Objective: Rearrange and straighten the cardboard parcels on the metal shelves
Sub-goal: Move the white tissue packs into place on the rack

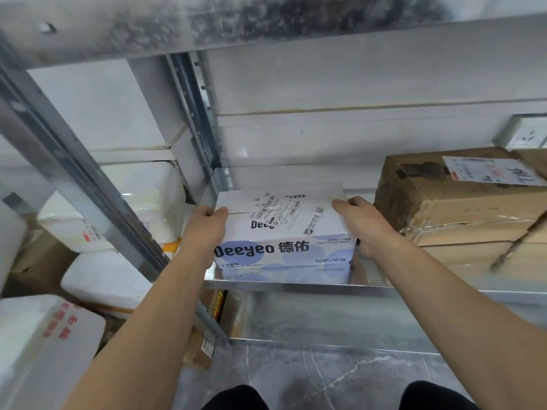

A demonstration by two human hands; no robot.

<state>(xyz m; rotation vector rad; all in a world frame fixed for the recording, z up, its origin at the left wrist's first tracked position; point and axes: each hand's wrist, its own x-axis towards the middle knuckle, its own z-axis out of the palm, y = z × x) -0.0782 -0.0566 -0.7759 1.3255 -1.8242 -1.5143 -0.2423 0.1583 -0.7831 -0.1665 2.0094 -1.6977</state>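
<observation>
A white and blue Deeyeo parcel (284,232) with a shipping label on top sits at the left end of the metal shelf (296,284), near its front edge. My left hand (204,229) grips its left end, thumb on top. My right hand (361,223) grips its right end, fingers curled over the top edge. Just to the right stands a stack of brown cardboard parcels (450,208), the top one dented and bearing a white label.
A slanted metal upright (88,179) divides this bay from the left one, where several white foam boxes (112,202) are piled. An upper shelf (207,28) hangs overhead. A wall socket (527,134) sits at the back right. Below are a lower shelf (340,321) and dark marble floor.
</observation>
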